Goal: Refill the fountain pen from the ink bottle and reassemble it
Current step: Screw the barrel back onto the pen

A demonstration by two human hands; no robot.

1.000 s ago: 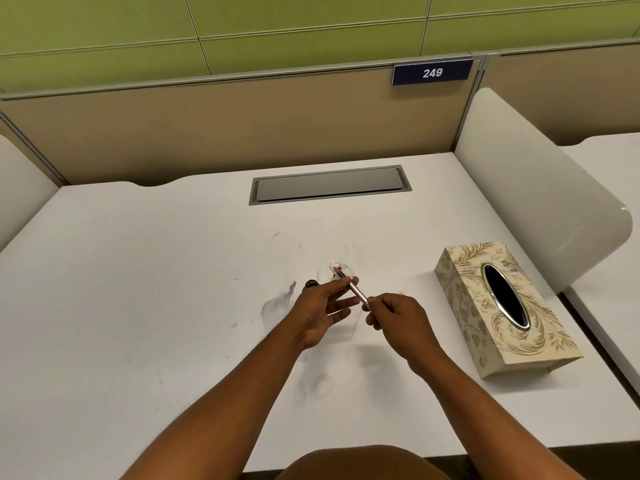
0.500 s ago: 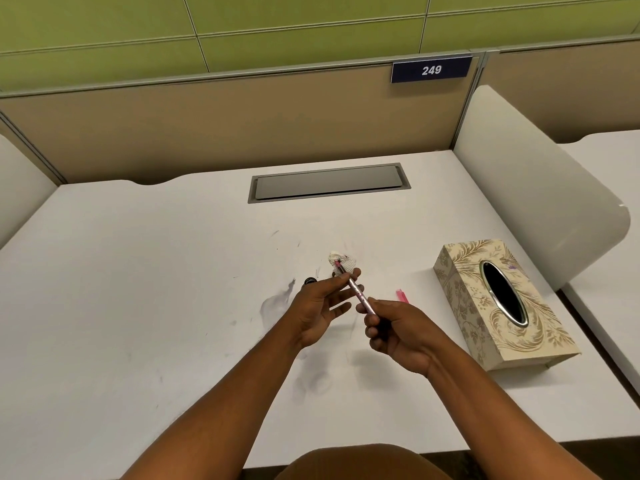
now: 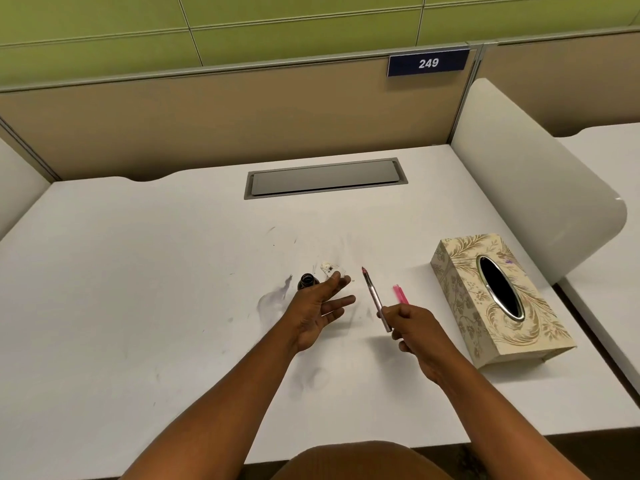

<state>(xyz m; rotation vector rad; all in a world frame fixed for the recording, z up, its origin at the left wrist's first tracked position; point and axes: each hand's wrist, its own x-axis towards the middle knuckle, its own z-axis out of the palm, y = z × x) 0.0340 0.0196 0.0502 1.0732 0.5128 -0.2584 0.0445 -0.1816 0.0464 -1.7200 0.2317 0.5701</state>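
Right hand [image 3: 414, 327] pinches the lower end of the fountain pen [image 3: 375, 299], a thin silvery section with a pinkish tip, raised off the white surface [image 3: 138, 271] and slanting up and away from the person, tip pointing toward the far edge. Left hand [image 3: 318, 306] empty, fingers spread loosely, palm turned toward the right hand, the two hands apart with a clear gap between them. Ink bottle [image 3: 307, 281], small and dark with its mouth open, stands on the surface just beyond the left hand's knuckles. A crumpled, ink-spotted scrap of tissue [image 3: 329, 268] lies right of the bottle, close to the left fingertips. A pink pen part [image 3: 400, 294] lies flat on the surface just beyond the right hand, between it and the tissue box [image 3: 498, 299]. Tissue box sits near the right edge, patterned beige, oval opening on top. Grey smudges mark the surface left of the bottle and nearer the person.
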